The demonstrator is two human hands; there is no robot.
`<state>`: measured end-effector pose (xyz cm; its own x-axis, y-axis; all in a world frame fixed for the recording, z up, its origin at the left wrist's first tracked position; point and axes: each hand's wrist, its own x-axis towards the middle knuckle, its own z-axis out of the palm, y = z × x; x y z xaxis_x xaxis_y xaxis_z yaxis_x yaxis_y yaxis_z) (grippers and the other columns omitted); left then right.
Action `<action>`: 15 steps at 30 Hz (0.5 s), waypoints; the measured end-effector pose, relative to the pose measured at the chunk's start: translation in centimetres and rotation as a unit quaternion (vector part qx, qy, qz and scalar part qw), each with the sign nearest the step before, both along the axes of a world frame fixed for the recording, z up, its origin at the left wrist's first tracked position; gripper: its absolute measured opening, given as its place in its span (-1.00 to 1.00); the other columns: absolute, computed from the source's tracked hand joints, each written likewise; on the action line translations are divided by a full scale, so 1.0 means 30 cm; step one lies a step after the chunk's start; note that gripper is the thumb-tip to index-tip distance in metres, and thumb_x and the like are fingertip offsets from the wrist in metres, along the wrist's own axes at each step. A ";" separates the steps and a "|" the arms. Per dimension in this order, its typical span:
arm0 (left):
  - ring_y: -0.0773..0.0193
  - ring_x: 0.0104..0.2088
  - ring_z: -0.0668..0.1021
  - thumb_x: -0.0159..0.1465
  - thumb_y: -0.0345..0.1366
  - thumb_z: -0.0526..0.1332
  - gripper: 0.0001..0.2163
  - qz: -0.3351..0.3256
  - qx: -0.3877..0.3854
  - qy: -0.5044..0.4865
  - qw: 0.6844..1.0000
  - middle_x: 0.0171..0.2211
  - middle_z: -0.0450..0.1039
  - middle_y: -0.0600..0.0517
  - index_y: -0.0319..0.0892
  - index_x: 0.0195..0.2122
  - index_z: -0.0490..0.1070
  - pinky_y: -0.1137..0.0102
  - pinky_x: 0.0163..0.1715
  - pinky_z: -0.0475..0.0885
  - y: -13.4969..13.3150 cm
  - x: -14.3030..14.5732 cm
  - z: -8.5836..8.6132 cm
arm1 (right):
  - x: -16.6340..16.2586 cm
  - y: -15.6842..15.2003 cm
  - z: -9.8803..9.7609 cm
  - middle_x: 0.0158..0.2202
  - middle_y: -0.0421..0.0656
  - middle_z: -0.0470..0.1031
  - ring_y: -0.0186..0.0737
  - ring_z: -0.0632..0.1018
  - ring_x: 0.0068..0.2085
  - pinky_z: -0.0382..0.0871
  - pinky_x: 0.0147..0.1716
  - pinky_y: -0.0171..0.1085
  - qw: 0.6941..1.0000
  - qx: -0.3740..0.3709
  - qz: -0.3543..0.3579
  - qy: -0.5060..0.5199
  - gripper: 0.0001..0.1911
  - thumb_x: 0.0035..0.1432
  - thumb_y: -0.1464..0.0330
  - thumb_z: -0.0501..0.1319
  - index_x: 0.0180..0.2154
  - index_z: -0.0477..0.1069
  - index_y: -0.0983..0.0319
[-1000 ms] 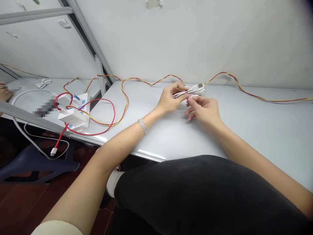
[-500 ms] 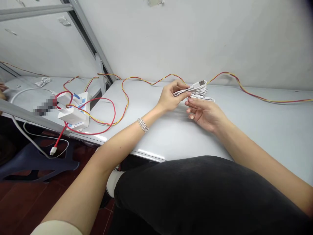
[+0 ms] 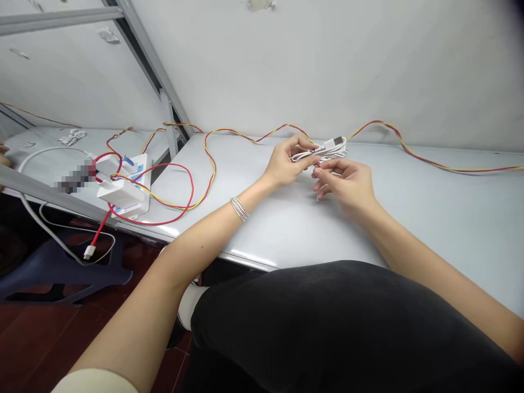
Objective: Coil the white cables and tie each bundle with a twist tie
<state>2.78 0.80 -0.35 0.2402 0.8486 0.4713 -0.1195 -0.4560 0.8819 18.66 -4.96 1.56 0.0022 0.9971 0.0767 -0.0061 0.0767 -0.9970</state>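
Note:
A coiled white USB cable (image 3: 302, 157) is pinched between the thumb and fingers of my left hand (image 3: 282, 165), just above the grey tabletop. Its USB plug (image 3: 336, 141) points to the right at the top of the coil. A small dark tie (image 3: 313, 150) shows near my left fingertips. My right hand (image 3: 352, 183) is against the underside of the coil, thumb and forefinger pressed together by the left thumb. What they pinch is too small to make out, and this hand hides the coil's lower right part.
Twisted red and yellow wires (image 3: 388, 126) run along the back of the table (image 3: 262, 218). A white power strip (image 3: 141, 204) with plugged-in adapters (image 3: 120, 194) lies left, beside a metal frame (image 3: 153, 60). Another white cable (image 3: 72, 136) and part of a person's hand (image 3: 3, 155) are farther left.
My right hand has turned from palm up to back up, its fingers curling over by the coil. My left hand and the cable have hardly moved.

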 end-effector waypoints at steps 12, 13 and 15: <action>0.15 -0.09 0.62 0.10 -0.08 0.54 -0.60 -0.007 -0.005 -0.001 1.000 -0.18 0.58 -0.06 -0.20 -0.30 0.39 0.22 0.02 0.48 0.003 0.006 -0.006 | 0.006 0.018 -0.017 -0.58 -0.26 0.45 -0.25 0.52 -0.61 0.46 -0.69 -0.28 0.995 0.028 -0.053 -0.081 -0.81 0.04 0.45 0.45 -0.46 0.45 0.22; 0.17 -0.11 0.62 0.10 -0.11 0.54 -0.61 -0.005 -0.007 -0.004 1.000 -0.20 0.57 -0.06 -0.20 -0.31 0.39 0.23 0.01 0.48 0.001 0.008 -0.006 | 0.006 0.018 -0.018 -0.58 -0.26 0.45 -0.24 0.52 -0.61 0.46 -0.68 -0.26 0.993 0.029 -0.062 -0.099 -0.82 0.05 0.45 0.44 -0.45 0.45 0.21; 0.19 -0.13 0.62 0.12 -0.18 0.53 -0.65 -0.001 -0.009 -0.012 1.000 -0.21 0.57 -0.05 -0.20 -0.32 0.39 0.25 -0.01 0.48 -0.002 0.012 -0.006 | 0.008 0.016 -0.020 -0.58 -0.25 0.46 -0.21 0.52 -0.61 0.47 -0.66 -0.24 0.987 0.039 -0.077 -0.136 -0.86 0.06 0.44 0.40 -0.44 0.46 0.21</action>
